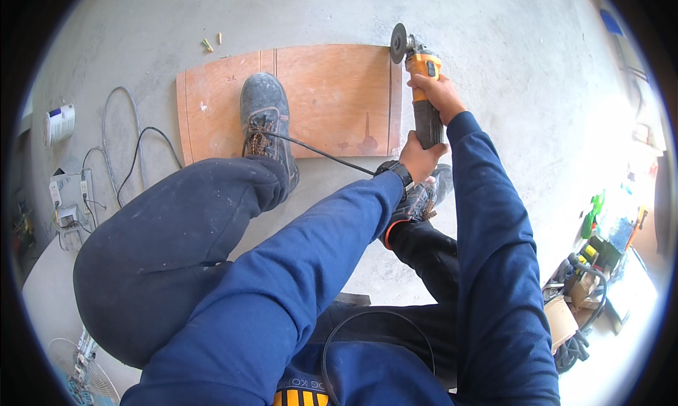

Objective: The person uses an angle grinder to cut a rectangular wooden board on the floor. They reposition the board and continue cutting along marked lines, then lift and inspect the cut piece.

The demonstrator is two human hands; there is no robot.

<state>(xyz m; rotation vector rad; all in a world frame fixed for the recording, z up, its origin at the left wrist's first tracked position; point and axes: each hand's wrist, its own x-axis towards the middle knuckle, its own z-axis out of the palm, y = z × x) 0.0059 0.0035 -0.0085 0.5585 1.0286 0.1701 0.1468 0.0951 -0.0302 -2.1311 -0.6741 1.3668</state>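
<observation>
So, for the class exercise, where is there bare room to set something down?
The board is bare right of the left shoe, beyond the cord. Bare floor lies between the angle grinder and the clutter at right. It is crowded at left around the socket box and cables, and amid that clutter.

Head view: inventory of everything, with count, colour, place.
Wooden board: 1, reddish-brown, on floor
Angle grinder: 1, yellow-black, board's far right corner
Abrasive disc: 1, grey, on grinder
Small scraps: several, yellowish, beyond board
Can: 1, white-purple, left
Socket box: 1, pale, left
Cables: several, black-grey, left and across board
Apparent fan: 1, pale, lower left
Cardboard box: 1, tan, lower right
Other clutter: uncountable, mixed, right
Wristwatch: 1, black, left wrist
Work shoes: 2, dark grey, on and beside board
Legs: 2, dark trousers, foreground
Arms: 2, navy sleeves, foreground
Left grip: 1, bare, around grinder's rear
Right grip: 1, bare, around grinder body
</observation>
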